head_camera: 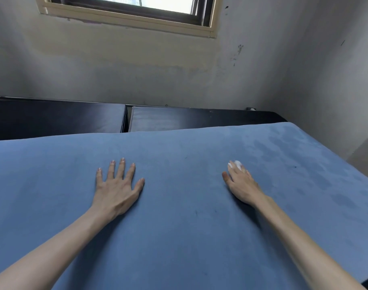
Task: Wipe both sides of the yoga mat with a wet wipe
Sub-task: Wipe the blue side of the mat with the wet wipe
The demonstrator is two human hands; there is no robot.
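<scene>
— Where does the flat blue foam yoga mat (178, 206) lie?

— Spread wide under both arms, its near and left edges cut off by the frame; what it rests on is hidden. Darker damp-looking patches mark its right part.

— And the hands?

— Well apart. The left hand (118, 185) lies flat on the mat, fingers straight and spread. The right hand (240, 183) presses a small crumpled white wet wipe (235, 164) onto the mat — only a bit of it shows past the fingertips, so how it is held cannot be told.

— Beyond the mat?

— Two dark rectangular cushions (178, 120) against a stained grey wall (137, 70), under a cream-framed window (132, 15) cut off at the top.
</scene>
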